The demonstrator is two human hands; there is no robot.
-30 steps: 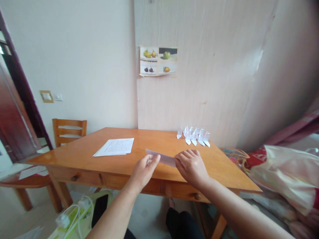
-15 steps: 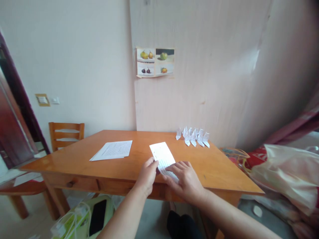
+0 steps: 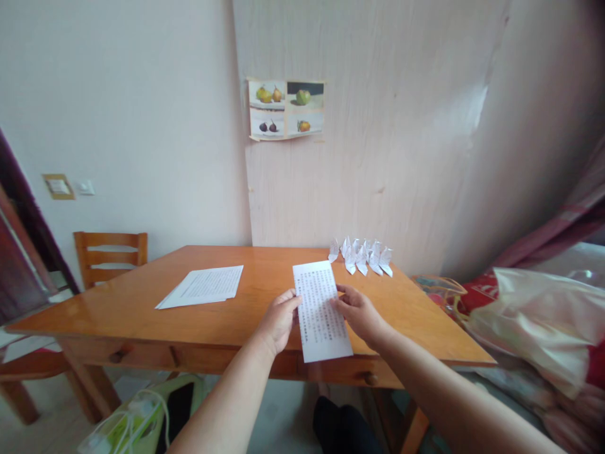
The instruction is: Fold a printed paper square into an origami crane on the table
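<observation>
A narrow sheet of printed paper [image 3: 322, 321], which looks folded lengthwise, is held up over the table's front edge, its lower end past the edge. My left hand [image 3: 280, 317] pinches its left side, thumb on top. On the opposite side my right hand [image 3: 360, 312] grips the paper, with the fingers partly behind it. Left of my hands a stack of printed sheets [image 3: 203, 285] lies on the table. Several folded paper figures [image 3: 362, 255] stand in a cluster toward the back right.
The wooden table [image 3: 269, 268] has drawers in front and its back against the wall. A chair [image 3: 111, 252] stands behind its left end. Plastic bags [image 3: 534, 321] are piled at the right. Below on the left is a green container [image 3: 127, 429] with white cables.
The paper has turned from slanted to nearly upright, showing more printed text. My right hand has moved from lying over the paper to gripping its right edge. The view has shifted slightly.
</observation>
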